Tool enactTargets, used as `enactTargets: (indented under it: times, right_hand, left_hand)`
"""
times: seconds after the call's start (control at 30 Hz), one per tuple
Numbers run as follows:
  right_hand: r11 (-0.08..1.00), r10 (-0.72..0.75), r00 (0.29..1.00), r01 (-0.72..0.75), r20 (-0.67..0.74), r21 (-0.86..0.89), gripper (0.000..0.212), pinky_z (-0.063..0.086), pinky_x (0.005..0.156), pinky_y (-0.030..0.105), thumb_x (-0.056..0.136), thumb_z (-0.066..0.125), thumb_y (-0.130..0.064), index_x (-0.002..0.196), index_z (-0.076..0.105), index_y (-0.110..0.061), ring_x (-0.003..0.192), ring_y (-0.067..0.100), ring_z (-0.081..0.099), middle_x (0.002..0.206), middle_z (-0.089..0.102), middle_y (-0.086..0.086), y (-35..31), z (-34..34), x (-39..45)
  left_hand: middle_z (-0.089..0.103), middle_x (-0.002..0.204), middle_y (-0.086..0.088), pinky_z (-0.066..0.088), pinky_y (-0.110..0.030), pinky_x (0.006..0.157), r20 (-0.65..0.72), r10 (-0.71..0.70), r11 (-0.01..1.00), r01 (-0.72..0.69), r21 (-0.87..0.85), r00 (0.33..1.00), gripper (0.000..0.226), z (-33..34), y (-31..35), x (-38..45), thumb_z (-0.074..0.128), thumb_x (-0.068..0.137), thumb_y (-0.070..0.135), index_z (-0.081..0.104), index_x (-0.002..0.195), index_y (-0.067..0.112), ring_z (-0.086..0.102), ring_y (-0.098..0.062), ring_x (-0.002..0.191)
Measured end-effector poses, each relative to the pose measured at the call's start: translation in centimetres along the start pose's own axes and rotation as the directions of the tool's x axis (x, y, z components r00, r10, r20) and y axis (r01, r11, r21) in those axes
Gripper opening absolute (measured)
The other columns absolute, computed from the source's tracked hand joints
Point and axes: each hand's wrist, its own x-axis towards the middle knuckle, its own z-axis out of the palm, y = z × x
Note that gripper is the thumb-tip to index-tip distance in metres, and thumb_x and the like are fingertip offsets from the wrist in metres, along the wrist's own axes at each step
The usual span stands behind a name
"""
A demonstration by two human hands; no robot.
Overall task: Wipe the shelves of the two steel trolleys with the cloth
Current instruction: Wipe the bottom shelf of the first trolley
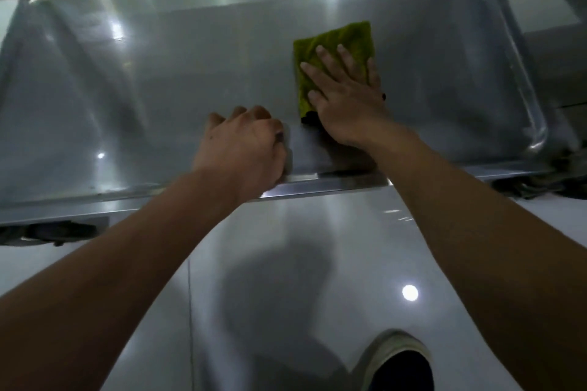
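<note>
– What fills the frame?
– A steel shelf, spanning the upper half, with the glossy floor below it.
– And the hands?
– The right hand, centre-right, lies flat on the green cloth, fingers straight and spread, pressing it onto the shelf. The left hand, at centre, has its fingers curled over the shelf's front lip.
– Anything smaller?
– A shoe at the bottom right.
</note>
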Motion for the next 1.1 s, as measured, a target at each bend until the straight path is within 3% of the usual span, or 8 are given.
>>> enactTargets:
  times: [0.13,0.33,0.47,0.6,0.73,0.87,1.03,1.1]
  right_hand:
    - [0.99,0.144,0.989,-0.144,-0.042,0.001,0.055,-0.01,0.121,0.05,0.1,0.028,-0.047,0.154,0.022,-0.049,0.154,0.013,-0.006,0.167,0.003,-0.018,7.0,-1.6,-1.1]
    - [0.943,0.327,0.939,-0.332,-0.103,-0.036,0.056,-0.007,0.121,0.054,0.101,0.021,-0.048,0.156,0.02,-0.043,0.155,0.018,-0.003,0.168,0.004,-0.011,18.4,-4.1,-3.2]
    - [0.925,0.375,0.921,-0.38,-0.105,-0.033,0.056,-0.002,0.122,0.058,0.102,0.022,-0.044,0.158,0.018,-0.039,0.155,0.022,-0.006,0.169,0.002,-0.007,21.4,-5.2,-3.8]
    - [0.898,0.435,0.893,-0.44,-0.114,-0.025,0.055,-0.005,0.121,0.058,0.104,0.024,-0.042,0.159,0.016,-0.038,0.155,0.023,-0.01,0.169,-0.002,-0.007,20.7,-5.3,-3.7]
    - [0.888,0.446,0.886,-0.456,-0.124,-0.065,0.054,-0.012,0.118,0.057,0.105,0.021,-0.042,0.158,0.013,-0.039,0.155,0.023,-0.009,0.169,-0.001,-0.007,18.9,-4.5,-4.0]
    - [0.916,0.387,0.919,-0.393,-0.079,-0.079,0.054,-0.01,0.119,0.06,0.103,0.019,-0.046,0.157,0.015,-0.042,0.155,0.021,-0.006,0.168,0.0,-0.011,15.9,-3.8,-2.4]
    - [0.975,0.217,0.976,-0.218,-0.021,-0.044,0.054,-0.011,0.118,0.057,0.103,0.02,-0.044,0.157,0.015,-0.042,0.155,0.021,-0.006,0.168,0.0,-0.011,7.8,-1.9,0.5]
    - [0.989,0.144,0.989,-0.144,0.011,-0.04,0.055,-0.012,0.118,0.057,0.102,0.019,-0.045,0.157,0.015,-0.042,0.155,0.021,-0.007,0.168,0.0,-0.011,4.1,-1.1,1.5]
  left_hand:
    - [0.06,0.112,0.005,0.041,-0.04,0.086,-0.006,0.079,0.997,-0.079,-0.025,0.997,0.026,-0.1,4.1,2.4,0.047,0.093,0.041,0.067,0.102,0.027,0.057,-0.028,0.105]
    - [0.065,0.108,0.003,0.041,-0.039,0.084,-0.007,0.05,0.998,-0.05,0.035,0.999,0.032,0.2,6.5,4.0,0.045,0.089,0.039,0.072,0.093,0.023,0.065,-0.03,0.093]
    - [0.067,0.103,0.004,0.041,-0.038,0.079,0.003,0.095,0.995,-0.096,0.019,0.995,0.038,-0.1,6.3,3.7,0.038,0.077,0.042,0.072,0.087,0.026,0.068,-0.029,0.083]
    - [0.064,0.1,0.007,0.04,-0.037,0.076,-0.039,0.096,0.994,-0.097,-0.049,0.995,0.023,0.1,6.3,3.5,0.045,0.088,0.035,0.067,0.082,0.031,0.068,-0.028,0.088]
    - [0.056,0.14,0.0,0.047,-0.048,0.093,0.108,0.156,0.988,-0.154,-0.021,0.982,0.054,0.0,5.8,3.6,0.028,0.084,0.038,0.065,0.121,0.028,0.055,-0.029,0.126]
    - [0.043,0.155,0.005,0.042,-0.049,0.104,0.136,0.169,0.981,-0.154,-0.114,0.976,0.042,0.2,4.6,3.6,0.036,0.099,0.033,0.055,0.137,0.032,0.04,-0.023,0.142]
    - [0.062,0.132,0.002,0.044,-0.047,0.094,0.042,0.005,0.982,0.004,-0.19,0.999,0.038,-1.1,0.4,1.5,0.041,0.086,0.038,0.07,0.107,0.028,0.059,-0.029,0.119]
    - [0.064,0.124,0.002,0.043,-0.044,0.091,0.076,-0.02,0.989,0.031,-0.148,0.997,0.05,-1.5,-1.4,0.1,0.032,0.078,0.044,0.072,0.103,0.026,0.06,-0.03,0.114]
